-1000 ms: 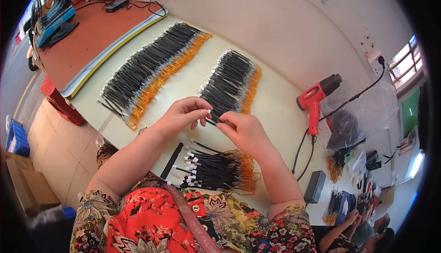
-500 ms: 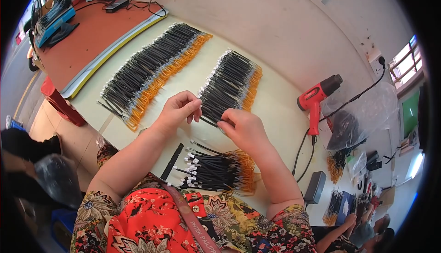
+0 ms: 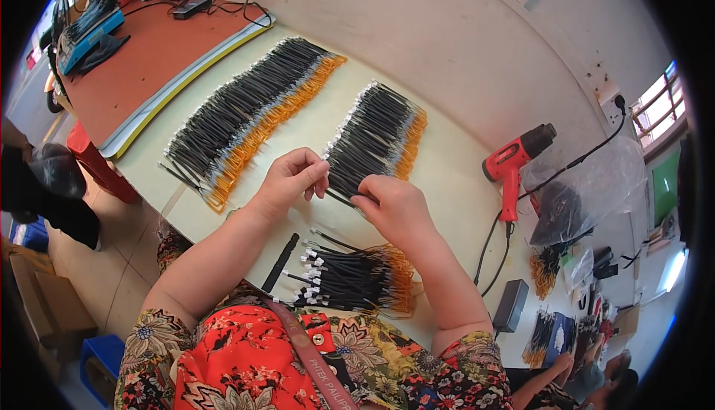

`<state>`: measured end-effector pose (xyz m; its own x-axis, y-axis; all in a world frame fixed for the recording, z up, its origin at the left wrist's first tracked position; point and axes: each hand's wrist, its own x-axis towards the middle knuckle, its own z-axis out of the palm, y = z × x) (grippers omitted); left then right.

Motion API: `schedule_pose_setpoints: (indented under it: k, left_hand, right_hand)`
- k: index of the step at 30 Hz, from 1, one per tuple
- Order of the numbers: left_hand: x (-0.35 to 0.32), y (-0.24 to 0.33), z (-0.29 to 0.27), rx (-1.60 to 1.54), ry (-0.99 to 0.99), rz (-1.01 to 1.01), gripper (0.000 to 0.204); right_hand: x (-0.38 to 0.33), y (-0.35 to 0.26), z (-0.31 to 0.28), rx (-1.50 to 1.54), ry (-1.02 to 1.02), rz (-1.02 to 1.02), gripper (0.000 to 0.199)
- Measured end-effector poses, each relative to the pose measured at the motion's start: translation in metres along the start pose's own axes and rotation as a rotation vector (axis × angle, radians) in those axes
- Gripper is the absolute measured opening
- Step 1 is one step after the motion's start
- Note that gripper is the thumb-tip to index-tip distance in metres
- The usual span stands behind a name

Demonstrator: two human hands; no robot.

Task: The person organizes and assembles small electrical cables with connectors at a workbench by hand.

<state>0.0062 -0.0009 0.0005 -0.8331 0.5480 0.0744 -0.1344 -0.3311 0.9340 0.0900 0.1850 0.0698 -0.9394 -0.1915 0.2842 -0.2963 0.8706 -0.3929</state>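
Note:
Stretched between my two hands is a short black cable point(image 3: 339, 198). My left hand point(image 3: 293, 177) pinches its left end; my right hand point(image 3: 395, 204) is closed on the other end, and the fingers hide both tips. Just beyond them lies a row of black cables point(image 3: 370, 128) with white connectors at one end and orange loops at the other. A longer row of the same cables point(image 3: 249, 112) lies to its left. Closer to me, between my forearms, rests a looser pile of such cables point(image 3: 346, 280), with a black strip point(image 3: 281, 262) beside it.
A red and black heat gun point(image 3: 514, 168) stands at the right, its cord trailing over the table. Near it are a clear plastic bag point(image 3: 614, 172) and a grey box point(image 3: 511, 306). An orange-red mat point(image 3: 164, 60) covers the far left. Another person point(image 3: 48, 194) is at the left.
My hands keep nearly the same pose around the cable. At the left, the other person has shifted, uncovering cardboard boxes and more of a blue stool.

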Motion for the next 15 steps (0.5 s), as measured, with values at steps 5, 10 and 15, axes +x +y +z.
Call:
schedule_pose_setpoints:
  k: [5,10,15]
  left_hand:
    - [0.002,-0.002,0.000,0.064,0.138,0.028,0.017]
    - [0.006,-0.003,-0.008,-0.034,0.366,0.127,0.016]
    - [0.006,-0.003,-0.007,-0.056,0.378,0.118,0.016]
  right_hand:
    - [0.006,0.003,-0.001,0.005,-0.004,0.008,0.013]
    - [0.018,0.018,0.007,-0.129,-0.071,0.092,0.011]
    - [0.030,0.022,0.021,-0.169,-0.161,0.095,0.011]
